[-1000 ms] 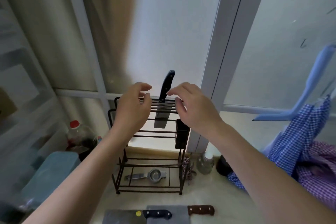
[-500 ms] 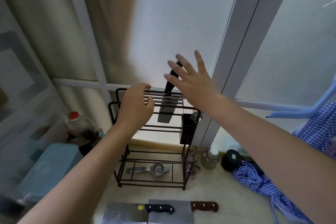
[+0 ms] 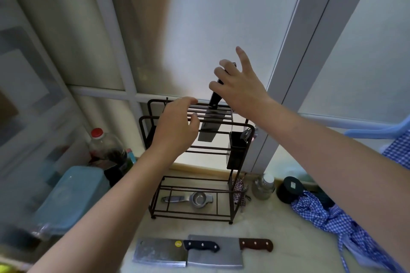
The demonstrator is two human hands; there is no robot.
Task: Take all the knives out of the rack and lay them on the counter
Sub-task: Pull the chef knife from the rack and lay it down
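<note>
A dark wire rack stands on the pale counter against the window. One black-handled knife hangs blade-down in its top slots. My right hand is at that knife's handle with fingers spread against it, not closed around it. My left hand curls over the rack's top bars, which run between finger and thumb. Two cleavers lie side by side in front of the rack: a black-handled cleaver and a brown-handled cleaver, the black handle overlapping the second blade.
A metal squeezer lies on the rack's bottom shelf; a black utensil holder hangs on its right side. Left stand a red-capped bottle and a blue container. Right are a glass jar, a black jar and checked cloth.
My right hand rose from the rack's top bars to the knife's handle and spread its fingers. My left hand stayed at the rack's top. The view shifted slightly.
</note>
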